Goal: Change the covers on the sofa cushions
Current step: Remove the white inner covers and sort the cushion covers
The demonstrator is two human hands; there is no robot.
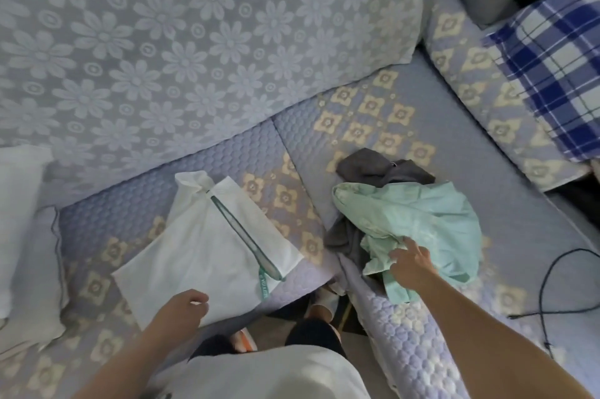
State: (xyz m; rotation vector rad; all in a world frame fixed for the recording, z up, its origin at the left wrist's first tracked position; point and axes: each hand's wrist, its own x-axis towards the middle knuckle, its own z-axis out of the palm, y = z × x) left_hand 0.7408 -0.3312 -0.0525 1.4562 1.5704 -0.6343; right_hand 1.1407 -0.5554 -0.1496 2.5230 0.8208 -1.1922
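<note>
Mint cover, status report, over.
Right hand fingers on mint cover, grip unclear. Left hand holds white cushion edge. Grey cloth beneath cover.

sofa back cover (pixel 201 41): pale blue-grey, daisy pattern
seat pad (pixel 383 125): lavender quilted, cream flower motifs
cushion (pixel 207 246): white, green zip trim
crumpled cover (pixel 418 223): mint green
cloth beneath (pixel 373 168): dark grey
blanket (pixel 552 73): blue-white plaid
</note>
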